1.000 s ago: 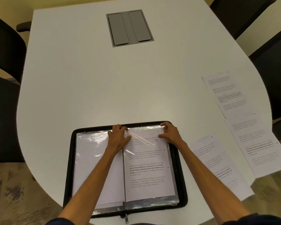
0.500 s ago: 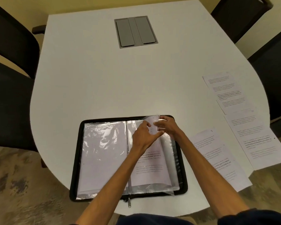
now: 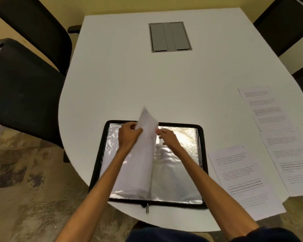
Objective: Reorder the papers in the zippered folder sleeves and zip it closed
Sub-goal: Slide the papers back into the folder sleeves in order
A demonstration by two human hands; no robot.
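A white counter [image 3: 147, 81] fills the room's middle, with dark chairs [image 3: 24, 88] round it and a grey hatch [image 3: 170, 37] set into its far part. At the near edge lies the black zippered folder [image 3: 204, 154], opened flat, its clear sleeves [image 3: 178, 172] shining. Three printed papers [image 3: 241, 179] lie on the counter to its right, just beside it. One sleeve with a sheet [image 3: 143, 154] stands lifted over the spine. The left hand [image 3: 129, 137] has its grip pinched closed on that sheet's top edge; the right hand [image 3: 168, 137] hovers beside it, fingers loosely curled, gripping nothing I can make out. The zipper pull [image 3: 147, 208] hangs over the counter's edge.
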